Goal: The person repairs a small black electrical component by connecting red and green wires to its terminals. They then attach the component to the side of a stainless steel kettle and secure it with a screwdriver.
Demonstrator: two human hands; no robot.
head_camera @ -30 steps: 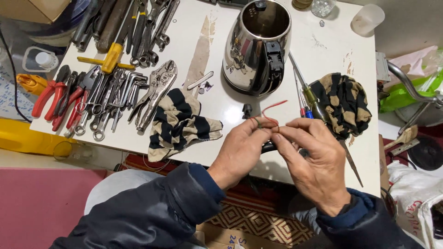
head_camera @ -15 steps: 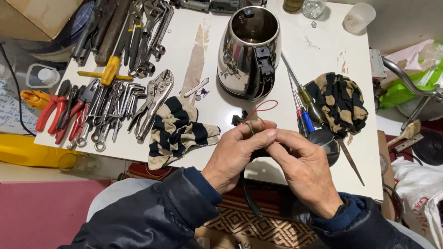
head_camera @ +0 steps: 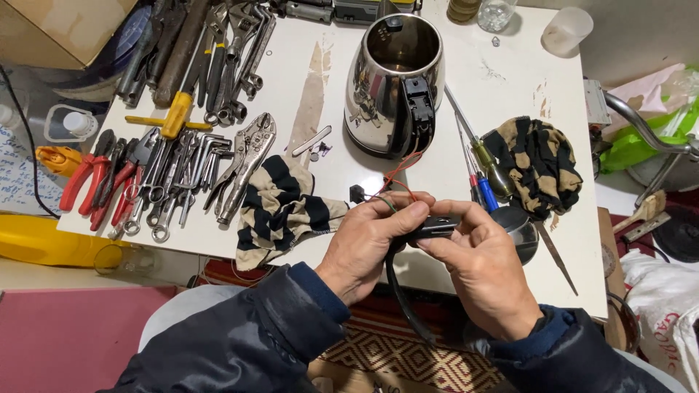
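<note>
Both hands pinched a small black plastic part [head_camera: 431, 227] between them: left hand [head_camera: 371, 244] gripped its near end, right hand [head_camera: 477, 266] its far end, above the worktop [head_camera: 510, 94] edge.

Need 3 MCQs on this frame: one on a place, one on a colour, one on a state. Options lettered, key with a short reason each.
1. Where does the steel kettle stand?
A. On the white table, beyond the hands
B. On the floor
C. In the person's lap

2. What colour are the handles of the pliers at the table's left edge?
A. Blue
B. Red
C. Green

3. What is the state of the small black part?
A. Lying alone on the table
B. Inside the kettle
C. Held between both hands

Key:
1 A: the kettle sits on the tabletop, farther from the camera than the hands.
2 B: the handles are plainly red.
3 C: the left hand and right hand both pinch it, with a black cable hanging below and thin wires running toward the kettle.
</note>
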